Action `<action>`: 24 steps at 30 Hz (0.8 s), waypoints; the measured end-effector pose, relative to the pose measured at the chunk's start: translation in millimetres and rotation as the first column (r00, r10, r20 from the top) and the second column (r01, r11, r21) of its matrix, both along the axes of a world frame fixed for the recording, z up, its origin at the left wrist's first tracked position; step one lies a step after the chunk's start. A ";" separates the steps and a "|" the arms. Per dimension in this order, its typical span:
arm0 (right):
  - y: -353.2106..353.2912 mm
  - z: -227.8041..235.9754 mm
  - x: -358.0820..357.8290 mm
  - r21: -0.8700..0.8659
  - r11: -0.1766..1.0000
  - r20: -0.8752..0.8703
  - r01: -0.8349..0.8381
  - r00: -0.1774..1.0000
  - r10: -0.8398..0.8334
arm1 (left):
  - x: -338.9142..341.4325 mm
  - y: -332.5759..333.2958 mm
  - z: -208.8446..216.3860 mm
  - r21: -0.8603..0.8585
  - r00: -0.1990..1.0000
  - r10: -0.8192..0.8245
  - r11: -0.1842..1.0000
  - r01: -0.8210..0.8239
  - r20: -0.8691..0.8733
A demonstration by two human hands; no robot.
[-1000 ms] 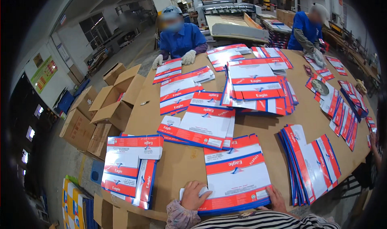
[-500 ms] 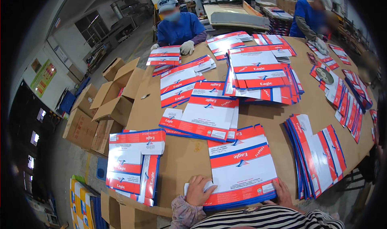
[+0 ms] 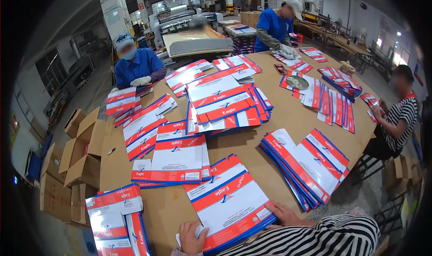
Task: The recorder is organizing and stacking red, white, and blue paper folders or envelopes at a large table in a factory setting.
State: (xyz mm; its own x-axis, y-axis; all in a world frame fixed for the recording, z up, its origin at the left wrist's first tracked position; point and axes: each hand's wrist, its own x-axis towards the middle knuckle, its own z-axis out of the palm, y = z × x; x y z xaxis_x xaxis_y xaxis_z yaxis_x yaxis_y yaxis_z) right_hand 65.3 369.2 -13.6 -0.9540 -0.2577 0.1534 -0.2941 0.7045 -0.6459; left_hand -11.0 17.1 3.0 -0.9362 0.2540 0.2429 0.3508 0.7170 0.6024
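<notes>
In front of me lies a stack of flat printed carton blanks [image 3: 231,202], red, white and blue, its lower edge toward my body. My left hand [image 3: 192,239] grips the stack's near left corner, thumb over a small white flap and fingers curled at the side. On the near right corner, my right hand [image 3: 285,214] holds the edge with its fingers along the side; part of this hand is hidden behind my striped clothing. A thick, fanned stack of blanks [image 3: 310,166] lies to the right, and another stack [image 3: 114,222] stands at the near left.
More blanks [image 3: 220,94] are piled across the brown tabletop [image 3: 243,145]. A round dark object [image 3: 297,82] sits on blanks at the right. Open cardboard boxes [image 3: 81,143] stand on the floor at left. Two blue-clad co-workers [image 3: 137,67] and one in stripes [image 3: 396,114] handle blanks.
My view has swung to the right, so the table appears further left and the striped co-worker has come into sight. Both my hands stay at the same stack's near corners.
</notes>
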 end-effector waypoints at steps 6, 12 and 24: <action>-12.2 -1.9 3.2 0.026 0.998 -0.018 -0.062 0.998 0.062 | 8.5 -14.2 -3.7 0.016 0.999 0.048 0.999 -0.048 0.022; -7.2 -4.9 1.1 0.054 0.999 -0.060 -0.006 0.998 0.010 | 3.1 -11.0 1.5 0.005 1.000 0.008 1.000 -0.008 -0.012; 1.1 -3.6 -1.3 0.048 0.999 0.013 -0.026 1.000 0.025 | -0.8 -6.1 0.5 -0.016 0.999 0.005 1.000 -0.004 0.045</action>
State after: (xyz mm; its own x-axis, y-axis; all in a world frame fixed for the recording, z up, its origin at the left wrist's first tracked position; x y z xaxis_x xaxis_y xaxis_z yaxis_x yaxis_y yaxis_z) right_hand 64.1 370.4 -17.2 -0.9488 -0.2887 0.1282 -0.3045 0.7274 -0.6149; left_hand -11.8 11.1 3.5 -0.9471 0.2535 0.1968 0.3208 0.7281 0.6057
